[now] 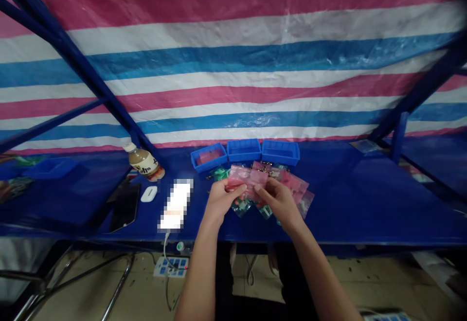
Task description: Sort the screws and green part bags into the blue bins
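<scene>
Between my two hands is a pink translucent plastic bag [248, 177], held flat above the blue table. My left hand [223, 198] pinches its left side, thumb on top. At its right side, my right hand [280, 198] grips it the same way. Beneath and around the hands lies a pile of small bags: pink bags [296, 185] to the right, green bags [220, 173] to the left, and clear bags with green pieces [242, 207] in front. Small dark and gold pieces [263, 166] show behind the held bag. What it contains, if anything, I cannot make out.
Three blue trays [243, 151] line the table's back; the left tray [208, 157] holds something pink. On the left are a drink bottle [145, 162], a white earphone case [149, 193], a blurred-out bright phone-like slab [176, 205] with a cable, and a dark tablet [125, 207]. Blue frame bars [82, 70] flank the table.
</scene>
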Action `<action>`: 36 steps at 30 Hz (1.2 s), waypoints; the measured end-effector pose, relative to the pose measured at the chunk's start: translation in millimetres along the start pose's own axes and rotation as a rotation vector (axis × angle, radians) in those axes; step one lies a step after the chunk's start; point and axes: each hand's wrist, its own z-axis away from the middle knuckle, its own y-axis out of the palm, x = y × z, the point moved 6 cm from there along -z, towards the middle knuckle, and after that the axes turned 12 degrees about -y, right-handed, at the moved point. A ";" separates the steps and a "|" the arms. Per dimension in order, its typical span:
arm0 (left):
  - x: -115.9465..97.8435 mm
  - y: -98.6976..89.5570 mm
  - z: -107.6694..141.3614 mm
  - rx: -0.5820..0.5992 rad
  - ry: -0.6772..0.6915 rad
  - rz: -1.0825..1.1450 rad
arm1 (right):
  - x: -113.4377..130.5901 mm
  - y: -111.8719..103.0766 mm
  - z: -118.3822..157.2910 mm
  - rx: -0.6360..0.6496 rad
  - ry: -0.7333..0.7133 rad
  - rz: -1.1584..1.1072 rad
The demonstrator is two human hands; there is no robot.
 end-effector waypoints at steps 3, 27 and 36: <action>-6.8 -9.3 0.2 -0.109 0.084 0.117 | -1.6 11.2 2.3 0.065 0.007 -0.012; -130.9 -133.2 -139.2 -0.025 0.249 -1.246 | -10.3 10.7 7.7 0.017 -0.104 0.346; -101.4 -112.8 -178.5 0.142 0.140 -1.511 | -7.7 16.6 7.4 0.043 -0.098 0.426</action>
